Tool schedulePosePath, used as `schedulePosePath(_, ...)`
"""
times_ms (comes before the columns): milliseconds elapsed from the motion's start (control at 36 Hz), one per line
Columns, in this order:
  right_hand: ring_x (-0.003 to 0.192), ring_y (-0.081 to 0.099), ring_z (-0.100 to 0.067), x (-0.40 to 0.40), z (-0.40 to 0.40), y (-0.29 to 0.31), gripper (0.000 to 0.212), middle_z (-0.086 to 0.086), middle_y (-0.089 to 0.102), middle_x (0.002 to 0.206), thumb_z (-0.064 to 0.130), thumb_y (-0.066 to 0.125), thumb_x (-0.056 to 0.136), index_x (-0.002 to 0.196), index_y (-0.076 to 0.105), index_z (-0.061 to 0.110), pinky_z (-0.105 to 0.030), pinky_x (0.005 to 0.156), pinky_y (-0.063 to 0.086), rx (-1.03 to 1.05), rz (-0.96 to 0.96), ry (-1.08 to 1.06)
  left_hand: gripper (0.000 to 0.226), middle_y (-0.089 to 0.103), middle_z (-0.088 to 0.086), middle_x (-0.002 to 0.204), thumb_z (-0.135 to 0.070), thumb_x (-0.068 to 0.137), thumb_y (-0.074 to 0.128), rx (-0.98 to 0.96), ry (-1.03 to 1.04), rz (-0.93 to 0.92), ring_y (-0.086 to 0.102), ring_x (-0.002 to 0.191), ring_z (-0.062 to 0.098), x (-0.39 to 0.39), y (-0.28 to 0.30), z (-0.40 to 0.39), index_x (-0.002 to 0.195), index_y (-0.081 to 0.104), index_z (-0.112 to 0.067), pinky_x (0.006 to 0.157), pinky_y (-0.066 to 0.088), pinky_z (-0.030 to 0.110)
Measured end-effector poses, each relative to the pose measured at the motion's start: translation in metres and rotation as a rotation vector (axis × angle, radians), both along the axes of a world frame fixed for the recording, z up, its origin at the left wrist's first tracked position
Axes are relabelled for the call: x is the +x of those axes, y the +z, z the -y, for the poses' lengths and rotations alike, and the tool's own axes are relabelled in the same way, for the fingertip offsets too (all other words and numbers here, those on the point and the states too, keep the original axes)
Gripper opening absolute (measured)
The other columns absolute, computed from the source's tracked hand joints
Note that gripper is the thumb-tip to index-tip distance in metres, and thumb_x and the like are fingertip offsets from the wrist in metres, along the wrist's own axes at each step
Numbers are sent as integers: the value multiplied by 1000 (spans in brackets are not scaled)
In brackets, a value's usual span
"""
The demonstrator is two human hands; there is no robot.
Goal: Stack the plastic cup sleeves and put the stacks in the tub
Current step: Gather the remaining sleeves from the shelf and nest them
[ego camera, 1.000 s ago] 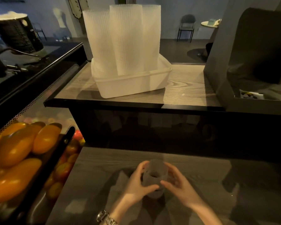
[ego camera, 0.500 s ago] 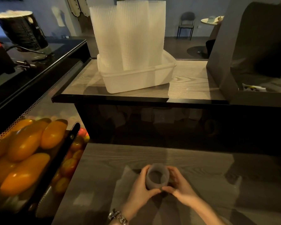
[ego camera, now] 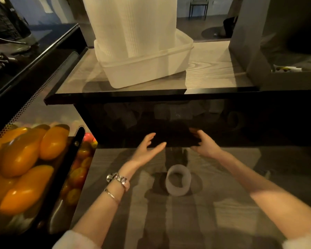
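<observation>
**Hands let go of the short sleeve stack**

Half a second earlier both hands cupped the short sleeve stack (ego camera: 178, 179); now it stood alone on the near counter (ego camera: 223, 203). The left hand (ego camera: 147, 150) and right hand (ego camera: 204, 145) had reached farther, toward the dark shelf, fingers spread wide and holding nothing. The tub (ego camera: 147, 69), packed with tall stacks (ego camera: 131, 24), sat on the far upper counter. Likely more sleeves were being fetched.

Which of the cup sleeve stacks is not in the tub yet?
The short sleeve stack standing alone on the lower counter, between the forearms. The tall stacks stand upright in the white tub on the upper shelf.
</observation>
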State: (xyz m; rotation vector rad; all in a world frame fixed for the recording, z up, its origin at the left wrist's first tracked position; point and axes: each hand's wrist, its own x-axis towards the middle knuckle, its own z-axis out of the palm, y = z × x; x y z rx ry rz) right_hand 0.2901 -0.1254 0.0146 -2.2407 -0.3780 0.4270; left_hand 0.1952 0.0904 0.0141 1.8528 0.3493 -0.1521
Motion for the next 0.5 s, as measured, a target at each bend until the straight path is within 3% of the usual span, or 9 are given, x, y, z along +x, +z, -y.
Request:
schedulePosePath(111,123,47,-30,36,-12,3,64,-17,46,137,9,64,84,141,35,13,-26,90,40,-194,40,-51,66,34,1,147,-44,84,62,99,18,-22,32,136,18,39,12,-5,141,32,-28,96,30,21)
schedulePosePath(194,134,34,-32,59,-19,5,65,-16,33,146,14,60,88,145,28,17,-34,107,30,-276,44,3,60,36,6,146,-32,89,60,131,56,-49,35,134,22,67,20,-3,141,33,-23,97,31,21)
schedulePosePath(250,135,31,-32,71,-21,9,62,-18,32,147,17,57,91,145,27,13,-36,109,27,-316,46,23,61,29,8,150,-31,91,57,188,33,-80,30,136,25,80,22,-2,143,28,-21,104,29,26)
schedulePosePath(361,132,36,-33,90,-24,11,60,-18,36,143,17,58,90,143,30,9,-37,105,32,-291,90,-5,63,16,11,154,-37,94,50,280,-14,-134,21,139,32,102,25,-4,147,20,-23,112,22,40)
schedulePosePath(500,123,45,-35,105,-28,11,53,-19,45,135,20,59,90,137,38,10,-37,95,40,-267,79,15,61,17,11,153,-36,94,49,292,-26,-144,20,139,30,119,26,-5,146,24,-18,111,19,38)
